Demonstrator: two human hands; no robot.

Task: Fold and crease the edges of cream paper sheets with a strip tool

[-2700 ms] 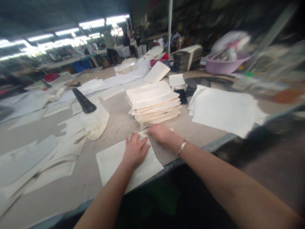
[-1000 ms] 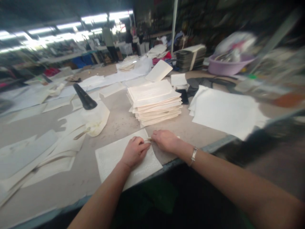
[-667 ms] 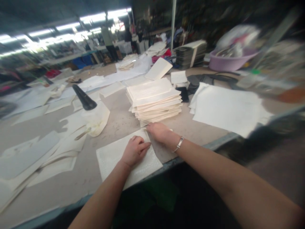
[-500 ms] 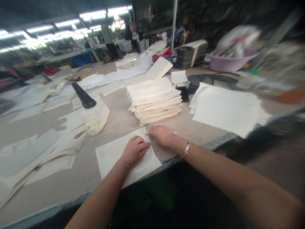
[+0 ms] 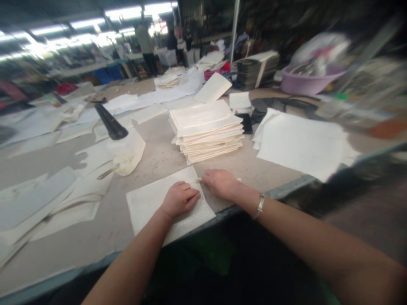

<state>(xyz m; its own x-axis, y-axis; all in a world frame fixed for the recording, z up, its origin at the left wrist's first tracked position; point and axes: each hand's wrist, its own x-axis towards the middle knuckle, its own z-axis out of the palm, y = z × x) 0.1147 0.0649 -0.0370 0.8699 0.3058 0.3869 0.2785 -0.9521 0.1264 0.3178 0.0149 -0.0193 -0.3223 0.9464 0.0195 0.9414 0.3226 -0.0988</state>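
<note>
A folded white sheet (image 5: 149, 203) lies at the near edge of the grey table (image 5: 159, 156). My left hand (image 5: 179, 198) rests on its right half with the fingers curled, pressing it down. My right hand (image 5: 221, 184) is closed at the sheet's right edge and pinches a thin pale stick-like tool (image 5: 199, 179), whose tip touches that edge. A silver bracelet (image 5: 260, 203) is on my right wrist. A tall stack of folded cream sheets (image 5: 206, 129) stands just behind my hands.
Large white sheets (image 5: 302, 142) lie to the right. A black cone-shaped object (image 5: 108, 120) stands on scattered paper (image 5: 124, 154) at the left. A purple basin (image 5: 305, 82) and a dark stack (image 5: 254, 72) sit at the back. People stand far off.
My left hand went from flat with fingers spread to curled on the sheet. My right hand has slid back and forth along the sheet's right edge; it now sits a little nearer to me.
</note>
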